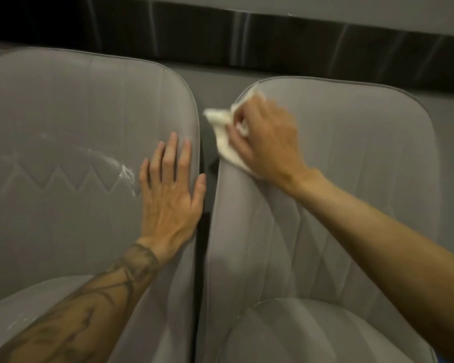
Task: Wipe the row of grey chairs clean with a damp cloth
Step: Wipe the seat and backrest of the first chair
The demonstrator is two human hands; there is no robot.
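Note:
Two grey upholstered chairs stand side by side, seen from above. My left hand (pixel 169 189) rests flat, fingers straight, on the right edge of the left chair's backrest (pixel 71 127). White smears (pixel 126 174) mark that backrest just left of my fingers. My right hand (pixel 265 142) grips a crumpled white cloth (pixel 227 142) and presses it against the upper left edge of the right chair's backrest (pixel 351 158). Part of the cloth hangs over the dark gap between the chairs.
A narrow dark gap (pixel 203 231) separates the two chairs. Behind them runs a grey ledge (pixel 215 77) and a dark glossy wall strip (pixel 220 35). Both grey seat cushions (pixel 312 334) show at the bottom of the view.

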